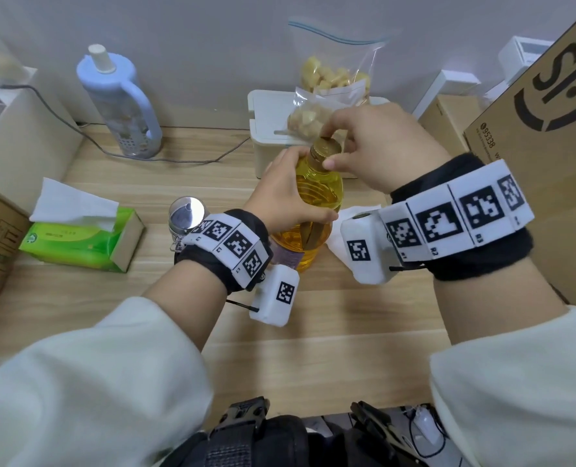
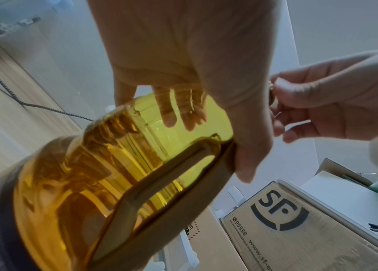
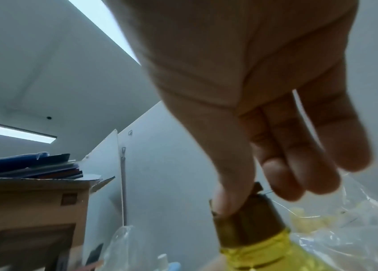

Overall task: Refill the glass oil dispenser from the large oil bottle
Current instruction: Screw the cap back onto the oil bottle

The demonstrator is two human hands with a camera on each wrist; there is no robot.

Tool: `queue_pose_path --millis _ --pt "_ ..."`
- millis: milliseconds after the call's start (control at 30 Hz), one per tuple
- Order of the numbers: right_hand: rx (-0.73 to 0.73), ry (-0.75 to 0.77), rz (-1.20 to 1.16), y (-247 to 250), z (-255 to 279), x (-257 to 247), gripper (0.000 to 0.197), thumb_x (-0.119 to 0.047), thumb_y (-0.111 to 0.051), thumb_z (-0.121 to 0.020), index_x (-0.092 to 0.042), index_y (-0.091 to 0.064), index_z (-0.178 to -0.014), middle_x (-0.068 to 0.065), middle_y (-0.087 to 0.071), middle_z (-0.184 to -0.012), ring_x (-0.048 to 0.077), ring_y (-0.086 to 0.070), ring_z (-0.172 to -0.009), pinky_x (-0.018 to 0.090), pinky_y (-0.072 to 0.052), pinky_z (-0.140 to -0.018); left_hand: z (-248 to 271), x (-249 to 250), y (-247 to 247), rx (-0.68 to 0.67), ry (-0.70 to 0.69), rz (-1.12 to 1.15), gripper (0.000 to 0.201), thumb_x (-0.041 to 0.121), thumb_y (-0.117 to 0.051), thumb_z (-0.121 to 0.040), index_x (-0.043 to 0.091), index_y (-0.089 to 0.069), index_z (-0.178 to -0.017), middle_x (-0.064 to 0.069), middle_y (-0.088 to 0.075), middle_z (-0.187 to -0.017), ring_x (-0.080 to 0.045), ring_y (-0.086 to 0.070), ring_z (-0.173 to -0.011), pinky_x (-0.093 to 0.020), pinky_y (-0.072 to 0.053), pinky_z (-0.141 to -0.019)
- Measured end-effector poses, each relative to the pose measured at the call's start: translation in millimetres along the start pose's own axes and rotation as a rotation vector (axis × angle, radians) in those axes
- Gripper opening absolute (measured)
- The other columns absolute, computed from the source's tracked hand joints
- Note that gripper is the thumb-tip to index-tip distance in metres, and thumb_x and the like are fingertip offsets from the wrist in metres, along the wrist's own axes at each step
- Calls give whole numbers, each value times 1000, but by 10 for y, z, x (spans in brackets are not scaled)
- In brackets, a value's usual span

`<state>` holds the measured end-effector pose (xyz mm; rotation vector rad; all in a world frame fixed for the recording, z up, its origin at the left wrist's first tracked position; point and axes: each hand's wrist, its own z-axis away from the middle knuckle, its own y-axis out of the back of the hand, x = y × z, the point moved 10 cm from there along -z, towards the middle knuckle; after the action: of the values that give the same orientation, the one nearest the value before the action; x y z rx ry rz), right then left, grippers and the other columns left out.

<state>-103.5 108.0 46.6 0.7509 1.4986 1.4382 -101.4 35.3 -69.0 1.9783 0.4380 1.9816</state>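
Oil bottle point(image 1: 316, 193) stood upright mid-table, left hand point(image 1: 284, 193) wrapped round its shoulder, right hand point(image 1: 377, 146) pinching the gold cap point(image 1: 327, 148) between thumb and fingers; glass dispenser point(image 1: 185, 214) stood just left of it, behind the left wrist. Risk as judged: a squeeze on the soft, full bottle as the cap came free could slop oil, or a twist could tip it toward the dispenser. Legible: "SF", "95338" on the cardboard box point(image 1: 542, 129); bottle label unreadable

Cardboard box point(image 1: 545, 106) — "SF", "95338"
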Motion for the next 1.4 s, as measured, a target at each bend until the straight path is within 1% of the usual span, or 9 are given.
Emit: queue_pose_path --millis 167,333,533,700,800,900,1033,1267,1400 --pt "80 -57 110 -9 6 -6 40 -53 -50 -85 -14 -49 -78 3 -46 -74 22 -46 -78 32 -32 -65 15 6 -4 15 -9 18 89 40 -83 -45 19 -43 -123 -2 -51 -124 -20 -48 -117 -42 -43 -101" --pt "16 26 -2 -34 22 -34 40 -34 -61 -85 -18 -51 -120 5 -57 -100 23 -52 -98 29 -32 -74 4 -10 -8 10 14 12 99 44 -82 -42 17 -41 -128 -2 -51 -125 -20 -49 -117 -43 -45 -99" --pt "127 -48 74 25 32 -32 39 -52 -55 -83 -13 -51 -85 1 -44 -72 21 -44 -78 31 -31 -66 17 1 -15 25 -5 13 85 33 -87 -50 21 -41 -121 -3 -50 -126 -20 -47 -119 -42 -42 -101" --pt "13 51 -1 -47 27 -90 36 -27 -62 -84 -16 -53 -117 4 -54 -98 20 -46 -92 27 -31 -74 10 -8 -6 20 0 15 94 37 -86 -47 18 -40 -126 -3 -50 -125 -20 -49 -117 -43 -45 -99" --pt "47 17 51 -16 29 -94 23 -35 -60 -86 -13 -57 -93 2 -49 -77 19 -42 -81 27 -32 -65 30 3 -25 37 -10 -11 91 35 -87 -50 17 -41 -126 -2 -48 -126 -20 -47 -118 -41 -43 -100" --pt "51 -38 89 -6 84 -88 40 -50 -55 -84 -19 -41 -63 -2 -35 -62 21 -42 -78 31 -31 -65 59 24 -33 43 -33 -32 87 37 -86 -50 18 -44 -124 -1 -46 -125 -20 -43 -120 -41 -40 -102" --pt "-15 35 37 -43 93 -126 31 -31 -62 -84 -16 -55 -111 -1 -46 -88 17 -42 -85 30 -32 -73 76 39 -37 27 -32 -52 91 38 -86 -51 17 -41 -127 -1 -45 -124 -20 -44 -119 -39 -41 -100" --pt "108 -60 107 -13 105 -99 27 -33 -52 -91 -10 -57 -104 0 -38 -71 19 -40 -78 29 -30 -65 123 64 -34 60 -39 -15 80 32 -85 -53 17 -44 -120 3 -45 -117 -21 -44 -118 -40 -41 -100" --pt "173 -96 178 -4 105 -123 28 -31 -50 -93 -7 -59 -105 10 -56 -94 24 -49 -84 31 -33 -67 128 74 -30 66 -36 -7 82 31 -86 -55 18 -41 -123 8 -39 -113 -20 -43 -120 -40 -40 -102"
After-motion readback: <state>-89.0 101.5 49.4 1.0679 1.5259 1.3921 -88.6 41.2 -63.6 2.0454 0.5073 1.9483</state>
